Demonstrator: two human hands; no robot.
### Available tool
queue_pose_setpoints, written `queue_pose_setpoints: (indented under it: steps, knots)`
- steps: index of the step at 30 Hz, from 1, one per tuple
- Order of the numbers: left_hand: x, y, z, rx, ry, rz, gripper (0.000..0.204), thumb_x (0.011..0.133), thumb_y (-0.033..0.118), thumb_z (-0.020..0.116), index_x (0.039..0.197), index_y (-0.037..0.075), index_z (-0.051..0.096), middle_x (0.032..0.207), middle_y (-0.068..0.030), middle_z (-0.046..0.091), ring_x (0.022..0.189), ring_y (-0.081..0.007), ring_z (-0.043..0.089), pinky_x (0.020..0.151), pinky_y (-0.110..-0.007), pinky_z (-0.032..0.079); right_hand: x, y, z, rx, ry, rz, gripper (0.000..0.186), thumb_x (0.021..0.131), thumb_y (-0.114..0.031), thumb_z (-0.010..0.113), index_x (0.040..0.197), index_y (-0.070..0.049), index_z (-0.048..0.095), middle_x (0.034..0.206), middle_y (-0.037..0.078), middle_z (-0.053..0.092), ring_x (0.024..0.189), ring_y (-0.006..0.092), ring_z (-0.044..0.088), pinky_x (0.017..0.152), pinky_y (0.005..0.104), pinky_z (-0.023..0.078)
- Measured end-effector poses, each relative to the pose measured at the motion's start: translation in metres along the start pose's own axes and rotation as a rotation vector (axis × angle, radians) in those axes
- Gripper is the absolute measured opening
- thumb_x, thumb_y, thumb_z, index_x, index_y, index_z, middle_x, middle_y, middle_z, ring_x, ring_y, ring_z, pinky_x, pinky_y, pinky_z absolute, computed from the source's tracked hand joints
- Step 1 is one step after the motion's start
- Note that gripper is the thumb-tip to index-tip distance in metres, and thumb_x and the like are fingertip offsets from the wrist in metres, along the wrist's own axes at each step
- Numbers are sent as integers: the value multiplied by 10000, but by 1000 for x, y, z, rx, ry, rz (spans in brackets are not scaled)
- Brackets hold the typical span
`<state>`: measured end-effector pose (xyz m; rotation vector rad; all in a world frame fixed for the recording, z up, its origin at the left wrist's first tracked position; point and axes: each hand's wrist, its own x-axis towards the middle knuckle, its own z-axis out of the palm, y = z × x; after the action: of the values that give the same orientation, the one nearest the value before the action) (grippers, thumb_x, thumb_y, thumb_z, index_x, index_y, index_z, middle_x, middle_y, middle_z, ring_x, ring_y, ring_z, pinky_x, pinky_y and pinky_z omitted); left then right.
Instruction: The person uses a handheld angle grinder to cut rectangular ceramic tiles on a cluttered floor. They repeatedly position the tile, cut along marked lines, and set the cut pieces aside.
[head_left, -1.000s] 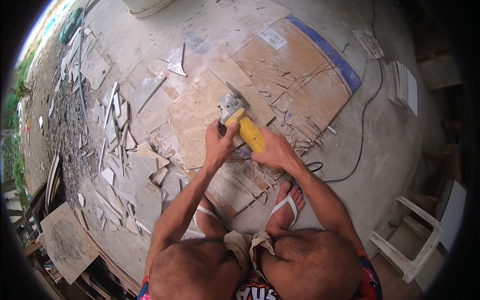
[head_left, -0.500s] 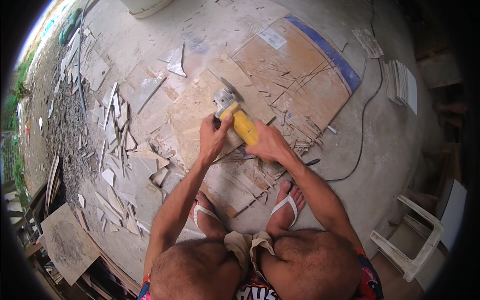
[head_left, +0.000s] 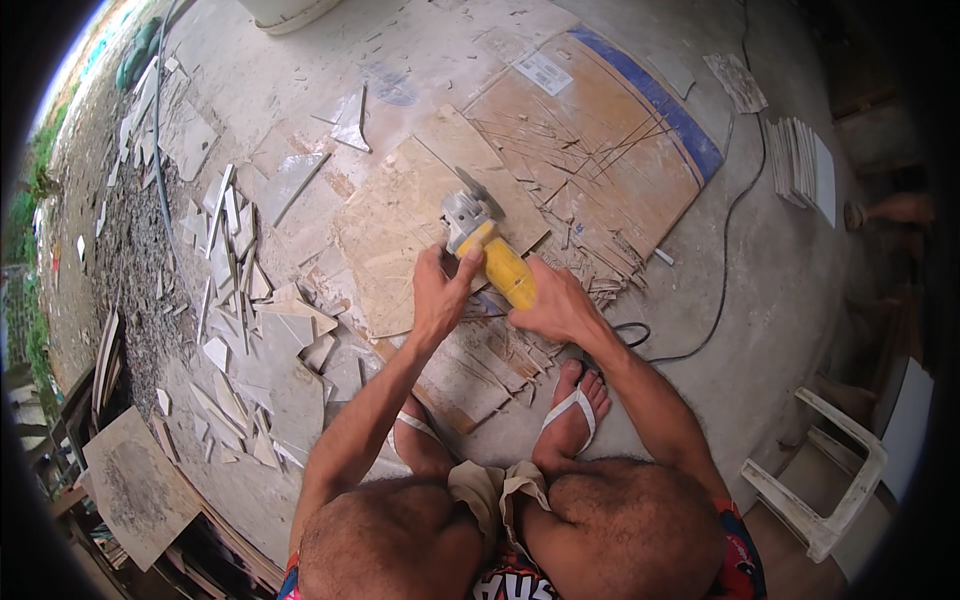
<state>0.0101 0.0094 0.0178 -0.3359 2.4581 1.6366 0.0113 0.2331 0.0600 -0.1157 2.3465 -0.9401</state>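
Soft light falls on the floor (head_left: 720,400) around the left grip (head_left: 440,300). It is very bright far to its left, dark far to its right. Shapes bend near the round black edge.

The right hand (head_left: 560,302) covers the rear of the yellow grinder (head_left: 508,275); that end is out of my sight. Some fingers of the left hand (head_left: 440,292) are lost behind the tool's head. Disc (head_left: 486,197), just beyond the left hand: blurred, contact with the beige slab (head_left: 385,250) uncertain. Cord (head_left: 723,280) runs behind the right forearm (head_left: 645,390); its joint with the tool unseen. Beyond both hands, a white container (head_left: 287,12) is cut by the top edge. Past the right hand, label (head_left: 543,72) print too small to read. Far right of the hands, another person's leg (head_left: 900,208), dim, cut off by the dark rim.
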Motion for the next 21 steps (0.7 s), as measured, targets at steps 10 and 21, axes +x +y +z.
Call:
queue_pose_setpoints:
  steps: [10,21]
  knots:
    - [-5,-9,7,22,27,-15,748,979,580,762,1312,-88,702,1055,-233,681,980,-329,648,888,-457,520,-8,5,2,2,-2,14,620,773,-303,795,1229,35,545,1008,379,742,994,574,721,883,606,577]
    - [15,-3,-4,36,77,46,541,1033,509,722,1067,-30,754,797,-8,625,720,-108,511,636,-318,422,15,-8,3,-7,20,-8,613,750,-299,821,1189,45,567,979,363,740,969,562,722,859,588,580]
